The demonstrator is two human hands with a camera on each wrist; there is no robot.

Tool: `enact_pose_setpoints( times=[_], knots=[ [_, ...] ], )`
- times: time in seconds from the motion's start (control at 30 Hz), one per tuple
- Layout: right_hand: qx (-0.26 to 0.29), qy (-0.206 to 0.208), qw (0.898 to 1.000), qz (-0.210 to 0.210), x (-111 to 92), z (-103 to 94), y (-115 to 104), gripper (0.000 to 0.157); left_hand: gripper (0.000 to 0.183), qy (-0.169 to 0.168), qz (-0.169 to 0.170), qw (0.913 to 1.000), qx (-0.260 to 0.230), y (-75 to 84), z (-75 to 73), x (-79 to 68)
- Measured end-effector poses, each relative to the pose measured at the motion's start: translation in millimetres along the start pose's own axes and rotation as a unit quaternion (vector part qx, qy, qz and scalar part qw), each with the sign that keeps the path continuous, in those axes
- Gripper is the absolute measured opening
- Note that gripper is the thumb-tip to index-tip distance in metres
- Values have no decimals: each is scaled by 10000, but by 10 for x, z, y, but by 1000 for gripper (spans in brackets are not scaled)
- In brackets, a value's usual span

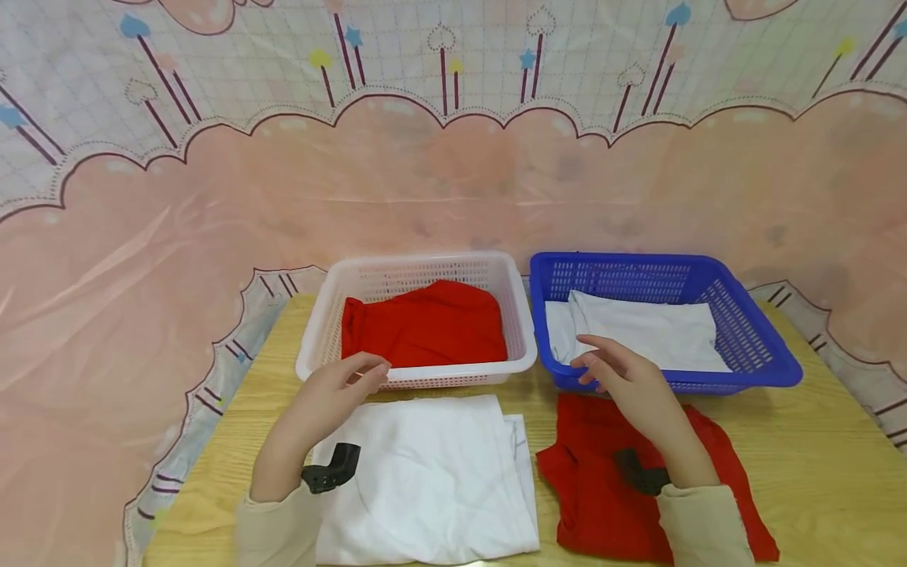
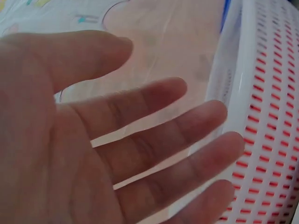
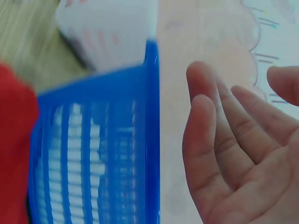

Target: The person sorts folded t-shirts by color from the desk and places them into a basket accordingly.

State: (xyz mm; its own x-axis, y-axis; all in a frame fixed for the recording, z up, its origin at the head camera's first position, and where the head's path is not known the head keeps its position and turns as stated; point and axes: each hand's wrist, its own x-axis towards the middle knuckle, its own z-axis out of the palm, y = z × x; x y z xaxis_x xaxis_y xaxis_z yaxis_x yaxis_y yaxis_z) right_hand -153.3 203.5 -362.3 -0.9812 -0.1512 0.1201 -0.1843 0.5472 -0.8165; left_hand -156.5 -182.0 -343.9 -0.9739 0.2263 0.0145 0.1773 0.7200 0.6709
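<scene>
My left hand hovers at the front left rim of a white plastic basket, fingers relaxed and nothing held. Inside that basket lies a folded red cloth. In the left wrist view the fingers are spread beside the basket's slotted wall. My right hand is over the front rim of a blue plastic basket, loosely bent and holding nothing. White folded cloth lies in the blue basket. In front of the baskets, a white cloth lies at left and a red garment at right, partly under my right forearm.
The baskets stand side by side at the back of a wooden table. A patterned pink curtain hangs behind and drapes along both table sides. Black straps with the wrist cameras sit on my wrists.
</scene>
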Motion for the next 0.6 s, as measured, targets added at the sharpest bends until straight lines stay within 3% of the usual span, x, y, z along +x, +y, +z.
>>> enact_pose_setpoints(
  times=[0.13, 0.37, 0.6],
  knots=[
    [445, -145, 9988, -103, -12, 104, -50, 40, 40, -8, -343, 9994, -84, -91, -14, -122],
    [582, -430, 9973, -106, 21, 309, -2, 39, 36, -244, -642, 9965, 485, -187, -12, -147],
    [836, -1236, 9887, 123, 13, 640, 9, 40, 41, -507, -970, 9913, 737, -418, -31, -134]
  ],
)
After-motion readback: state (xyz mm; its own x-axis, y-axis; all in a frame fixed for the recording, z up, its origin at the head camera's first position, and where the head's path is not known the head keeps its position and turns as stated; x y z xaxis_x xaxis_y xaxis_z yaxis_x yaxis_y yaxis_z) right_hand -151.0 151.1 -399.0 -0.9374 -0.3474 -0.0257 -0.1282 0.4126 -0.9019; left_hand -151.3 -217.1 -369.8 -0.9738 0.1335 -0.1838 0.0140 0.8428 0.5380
